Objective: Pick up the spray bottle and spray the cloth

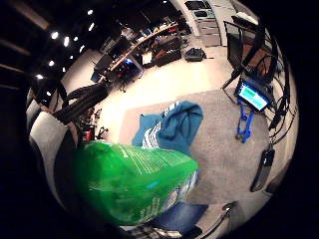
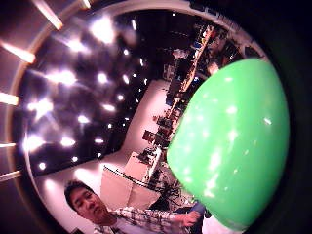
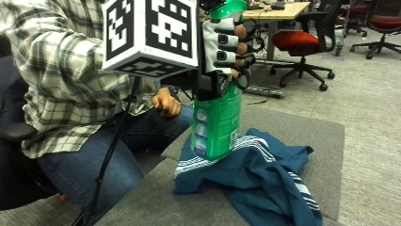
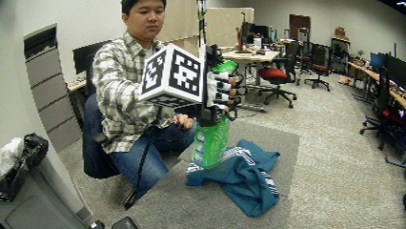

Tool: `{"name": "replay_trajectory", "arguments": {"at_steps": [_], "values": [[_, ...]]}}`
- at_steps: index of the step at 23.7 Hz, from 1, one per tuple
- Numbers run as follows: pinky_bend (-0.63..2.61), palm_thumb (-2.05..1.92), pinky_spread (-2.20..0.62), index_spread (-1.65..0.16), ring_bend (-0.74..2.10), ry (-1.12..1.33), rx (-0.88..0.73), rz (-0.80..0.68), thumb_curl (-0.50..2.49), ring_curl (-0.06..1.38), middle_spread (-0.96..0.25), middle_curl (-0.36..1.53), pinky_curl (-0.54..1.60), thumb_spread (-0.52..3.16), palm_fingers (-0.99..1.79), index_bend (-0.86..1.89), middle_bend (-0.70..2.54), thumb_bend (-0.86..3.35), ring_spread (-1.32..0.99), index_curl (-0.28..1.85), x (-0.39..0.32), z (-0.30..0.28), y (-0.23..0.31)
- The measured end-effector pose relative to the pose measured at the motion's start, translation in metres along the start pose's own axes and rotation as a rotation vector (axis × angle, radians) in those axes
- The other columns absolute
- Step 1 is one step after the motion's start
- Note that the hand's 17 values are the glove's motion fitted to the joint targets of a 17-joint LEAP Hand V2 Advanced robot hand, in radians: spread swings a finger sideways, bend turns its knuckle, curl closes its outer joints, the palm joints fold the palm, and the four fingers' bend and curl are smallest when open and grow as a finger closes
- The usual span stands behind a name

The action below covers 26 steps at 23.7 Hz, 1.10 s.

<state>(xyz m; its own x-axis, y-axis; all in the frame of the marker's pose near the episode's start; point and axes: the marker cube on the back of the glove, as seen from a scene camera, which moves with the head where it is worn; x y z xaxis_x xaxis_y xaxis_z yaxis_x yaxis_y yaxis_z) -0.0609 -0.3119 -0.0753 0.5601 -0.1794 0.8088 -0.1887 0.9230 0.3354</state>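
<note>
A green spray bottle (image 3: 217,120) stands upright, its base at the near edge of a crumpled blue cloth (image 3: 263,176) with white stripes on the grey table (image 3: 163,200). My gloved right hand (image 3: 225,47) grips the bottle's neck near the top, fingers curled round it. Whether the base rests on the cloth or hangs just above it cannot be told. The bottle (image 1: 134,181) fills the near part of the little finger side palm view, with the cloth (image 1: 172,127) beyond it. In the thumb side palm view the bottle (image 2: 231,146) looms large and green. In the wide outside view the bottle (image 4: 210,143) stands beside the cloth (image 4: 244,179).
The person sits on a chair at the table's left side, the bare left hand (image 3: 166,103) resting on the lap. A red office chair (image 3: 300,44) and a desk (image 3: 276,12) stand behind. Carpet floor lies to the right of the table.
</note>
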Motion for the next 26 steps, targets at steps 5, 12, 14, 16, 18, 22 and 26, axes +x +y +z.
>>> {"name": "replay_trajectory", "arguments": {"at_steps": [5,12,14,16,18,22,26], "values": [[0.42,1.0,-0.19,-0.25,0.55,-0.055,0.045,0.012,0.8,0.45,-0.18,0.49,0.39,0.16,1.34,0.35,0.55,-0.03,-0.22,0.58,0.001,-0.004,-0.001],[0.42,1.0,-0.19,-0.25,0.55,-0.149,0.012,-0.027,0.8,0.45,-0.17,0.49,0.39,0.17,1.33,0.34,0.55,-0.03,-0.21,0.58,-0.02,0.029,0.01],[0.42,1.0,-0.19,-0.25,0.54,-0.212,-0.017,-0.044,0.8,0.45,-0.17,0.49,0.39,0.18,1.32,0.33,0.54,-0.03,-0.21,0.58,-0.033,0.052,0.018],[0.43,1.01,-0.18,-0.25,0.53,-0.266,-0.048,-0.065,0.8,0.45,-0.17,0.49,0.39,0.19,1.31,0.33,0.54,-0.03,-0.21,0.58,-0.047,0.074,0.026],[0.44,1.01,-0.17,-0.25,0.52,-0.302,-0.081,-0.087,0.79,0.45,-0.17,0.49,0.39,0.19,1.3,0.32,0.53,-0.03,-0.2,0.58,-0.06,0.097,0.033],[0.44,1.02,-0.16,-0.25,0.51,-0.349,-0.139,-0.115,0.79,0.44,-0.16,0.48,0.4,0.22,1.29,0.3,0.52,-0.03,-0.2,0.58,-0.08,0.141,0.048],[0.44,1.02,-0.16,-0.25,0.51,-0.386,-0.18,-0.114,0.79,0.44,-0.16,0.48,0.4,0.23,1.28,0.29,0.51,-0.03,-0.19,0.57,-0.088,0.167,0.062]]}}
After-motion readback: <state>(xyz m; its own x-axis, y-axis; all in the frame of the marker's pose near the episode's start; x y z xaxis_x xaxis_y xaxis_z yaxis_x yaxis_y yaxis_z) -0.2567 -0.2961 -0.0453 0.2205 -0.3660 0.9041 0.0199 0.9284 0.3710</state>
